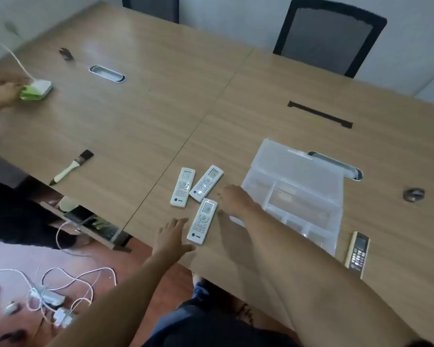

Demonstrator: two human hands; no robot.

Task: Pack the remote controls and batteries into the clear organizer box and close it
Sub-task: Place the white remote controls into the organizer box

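Three white remote controls lie near the table's front edge: one at the left (182,187), one angled beside it (206,183), and one nearer to me (202,221). A darker remote with a gold rim (357,251) lies right of the clear organizer box (308,176). The box stands open, its lid laid back and its compartments showing. My left hand (172,236) hovers flat just left of the nearest white remote, fingers spread, holding nothing. My right hand (233,199) reaches between that remote and the box, fingers curled down; it holds nothing I can see. No batteries are visible.
A paintbrush (70,166) lies at the table's left edge. Another person's hands (3,91) hold a green and white object at far left. Cable grommets (107,74), a dark slot (320,114) and a small round item (414,194) sit on the table. A black chair (328,38) stands behind.
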